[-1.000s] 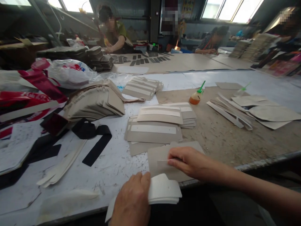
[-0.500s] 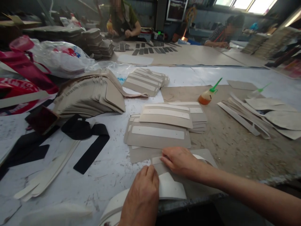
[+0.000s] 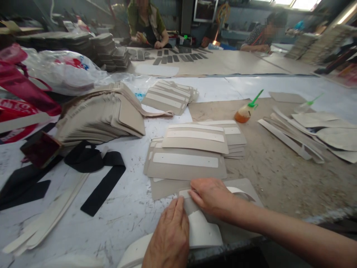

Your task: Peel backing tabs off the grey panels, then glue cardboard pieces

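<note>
My right hand point(image 3: 212, 195) lies flat, fingers together, pressing a white strip point(image 3: 236, 190) onto a grey card piece point(image 3: 245, 186) at the table's near edge. My left hand point(image 3: 170, 234) rests palm down beside it, fingertips on the strip's left end, and covers a stack of white card pieces point(image 3: 205, 232) at the table edge. Just beyond the hands lies a pile of grey cards with white strips stuck on them point(image 3: 185, 162).
A tall fanned stack of grey cards point(image 3: 103, 115) stands at the left, with black strips point(image 3: 103, 186) in front. An orange glue bottle with a green nozzle point(image 3: 245, 111) and loose card pieces point(image 3: 306, 130) lie at the right. Other people work at the far tables.
The view dropped and moved closer. My right hand slid the white strip onto the grey card, and my left hand came forward from the white stack to the strip's end.
</note>
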{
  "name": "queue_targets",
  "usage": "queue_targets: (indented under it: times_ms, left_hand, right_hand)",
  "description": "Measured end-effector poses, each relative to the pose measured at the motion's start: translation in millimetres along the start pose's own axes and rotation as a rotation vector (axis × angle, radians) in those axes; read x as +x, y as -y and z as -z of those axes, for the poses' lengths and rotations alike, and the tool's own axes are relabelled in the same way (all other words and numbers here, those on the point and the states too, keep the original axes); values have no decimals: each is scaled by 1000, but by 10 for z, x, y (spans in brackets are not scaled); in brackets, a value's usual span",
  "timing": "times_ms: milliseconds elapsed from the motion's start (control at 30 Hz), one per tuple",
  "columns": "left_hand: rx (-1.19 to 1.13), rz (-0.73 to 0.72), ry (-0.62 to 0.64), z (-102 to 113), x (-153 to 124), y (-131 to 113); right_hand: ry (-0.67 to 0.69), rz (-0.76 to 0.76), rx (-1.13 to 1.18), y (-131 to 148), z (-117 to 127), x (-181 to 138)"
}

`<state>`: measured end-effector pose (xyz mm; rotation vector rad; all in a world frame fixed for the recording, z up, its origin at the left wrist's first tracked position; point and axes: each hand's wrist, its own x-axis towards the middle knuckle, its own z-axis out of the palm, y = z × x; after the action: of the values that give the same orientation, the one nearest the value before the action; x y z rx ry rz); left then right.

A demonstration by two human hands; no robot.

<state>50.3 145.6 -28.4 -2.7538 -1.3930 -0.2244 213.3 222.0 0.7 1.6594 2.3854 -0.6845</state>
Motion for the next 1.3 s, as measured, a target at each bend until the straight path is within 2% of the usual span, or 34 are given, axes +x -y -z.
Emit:
queue_targets:
  times_ms: [167, 400, 600, 767, 933, 1033, 1300]
  left_hand:
    - [35, -66, -11, -48, 8, 31]
    - [49, -34, -2, -68, 20, -9]
    - [60, -101, 18, -45, 71, 28]
    - [28, -39, 65, -22, 91, 5]
    - [34, -59, 69, -49, 67, -5]
    - [34, -37, 68, -58, 59, 4]
    - [91, -138, 45, -103, 49, 104]
  right_hand:
    - [-9, -1, -21, 6, -8, -1]
    - [17, -8, -52, 51, 53, -24]
    - [-15, -39, -153, 113, 66, -82]
    - [-39, -149, -131, -129, 177, -289]
    - [-60, -222, -76, -406, 168, -411]
    - [-60, -219, -79, -435, 130, -395]
    - [-65, -188, -81, -405, 128, -382]
